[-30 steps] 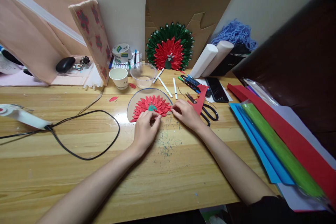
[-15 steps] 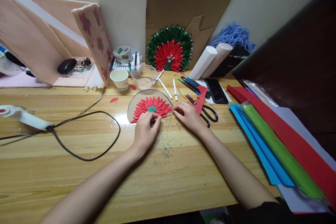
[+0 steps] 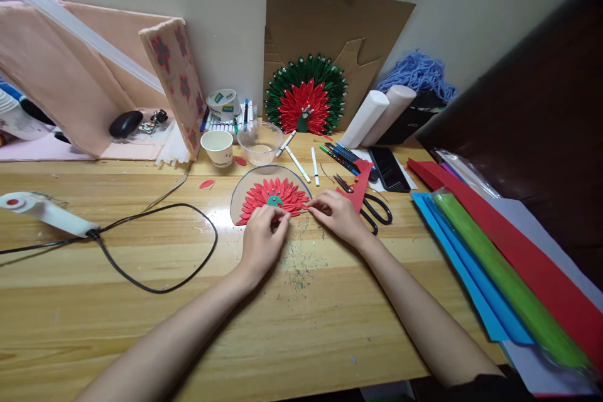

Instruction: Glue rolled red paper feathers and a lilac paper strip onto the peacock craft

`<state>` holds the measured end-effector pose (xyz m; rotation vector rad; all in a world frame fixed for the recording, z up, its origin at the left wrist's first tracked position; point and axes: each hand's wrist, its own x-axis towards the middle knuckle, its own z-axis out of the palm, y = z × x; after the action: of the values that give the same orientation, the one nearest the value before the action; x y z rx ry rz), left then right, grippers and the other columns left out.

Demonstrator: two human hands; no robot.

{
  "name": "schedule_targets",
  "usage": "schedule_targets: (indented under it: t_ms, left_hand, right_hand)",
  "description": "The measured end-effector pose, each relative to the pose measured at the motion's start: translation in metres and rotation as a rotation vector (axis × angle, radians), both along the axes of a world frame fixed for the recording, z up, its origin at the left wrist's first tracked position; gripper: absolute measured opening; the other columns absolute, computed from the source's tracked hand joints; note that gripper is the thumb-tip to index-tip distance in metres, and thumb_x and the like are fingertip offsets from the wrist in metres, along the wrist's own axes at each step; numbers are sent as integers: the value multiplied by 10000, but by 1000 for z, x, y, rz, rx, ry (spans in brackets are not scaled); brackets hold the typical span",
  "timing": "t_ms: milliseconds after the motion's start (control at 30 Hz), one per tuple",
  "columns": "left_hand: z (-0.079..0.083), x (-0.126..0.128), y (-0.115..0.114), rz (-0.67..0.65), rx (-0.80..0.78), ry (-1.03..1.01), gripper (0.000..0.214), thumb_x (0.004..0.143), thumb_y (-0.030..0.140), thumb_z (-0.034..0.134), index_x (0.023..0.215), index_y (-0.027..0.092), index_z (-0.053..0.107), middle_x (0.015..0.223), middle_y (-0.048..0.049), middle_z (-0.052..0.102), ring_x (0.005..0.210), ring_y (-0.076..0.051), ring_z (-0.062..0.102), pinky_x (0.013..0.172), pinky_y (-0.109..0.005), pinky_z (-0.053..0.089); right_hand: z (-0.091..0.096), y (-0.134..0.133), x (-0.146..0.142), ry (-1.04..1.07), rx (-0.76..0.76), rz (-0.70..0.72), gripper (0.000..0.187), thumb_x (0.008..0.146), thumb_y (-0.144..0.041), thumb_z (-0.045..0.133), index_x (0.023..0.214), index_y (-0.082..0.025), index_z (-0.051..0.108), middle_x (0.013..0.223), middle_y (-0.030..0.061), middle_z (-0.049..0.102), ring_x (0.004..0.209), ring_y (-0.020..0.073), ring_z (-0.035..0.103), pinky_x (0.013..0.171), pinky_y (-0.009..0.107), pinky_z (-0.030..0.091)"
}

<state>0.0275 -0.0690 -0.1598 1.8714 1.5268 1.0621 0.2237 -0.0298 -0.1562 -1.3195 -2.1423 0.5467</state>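
Note:
A half-round cardboard piece [image 3: 249, 185] lies flat on the wooden table [image 3: 141, 314], covered with a fan of red paper petals [image 3: 273, 193] and a small green shape at its base. My left hand [image 3: 264, 235] rests at its near edge, fingers curled and pinched against the lower petals. My right hand [image 3: 336, 213] sits at the fan's right corner, fingertips pressed together on the edge there. What the fingers pinch is too small to make out.
A finished red and green fan [image 3: 306, 97] leans on cardboard at the wall. Scissors [image 3: 370, 204], pens [image 3: 342, 154], a phone [image 3: 389, 168], a paper cup [image 3: 217, 147] and a clear bowl [image 3: 259, 141] lie behind. A glue gun [image 3: 40, 210] with black cord lies left; coloured paper sheets [image 3: 494, 264] lie right.
Both hands stay at the red fan's near edge with only slight finger shifts. The view has tilted down a little.

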Motion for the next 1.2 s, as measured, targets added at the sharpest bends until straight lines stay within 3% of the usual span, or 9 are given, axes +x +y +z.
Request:
schedule_targets:
  t_ms: [300,667,1200]
  left_hand:
    - [0,0,0,0,3,8,168,863,309,489,770,191,562,783,-18,610,767,-167,519,701,-296,398]
    - [-1,0,0,-4,13,22,154,861,294,492,789,186,575,788,-25,616,774,-168,518,705,-296,400]
    - [-1,0,0,-3,15,21,161,862,298,487,774,190,566,788,-24,619,772,-167,525,706,-296,407]
  right_hand:
    - [-2,-1,-3,-45,111,41,86,840,-241,559,831,-197,632,793,49,596,776,182,547,692,303,452]
    - [-7,-1,-8,-282,313,74,159,867,-209,477,850,-178,632,826,85,618,808,206,543,701,318,460]
    - [-1,6,3,-258,284,270,183,871,-184,456,863,-207,637,825,72,641,774,190,548,695,324,463]
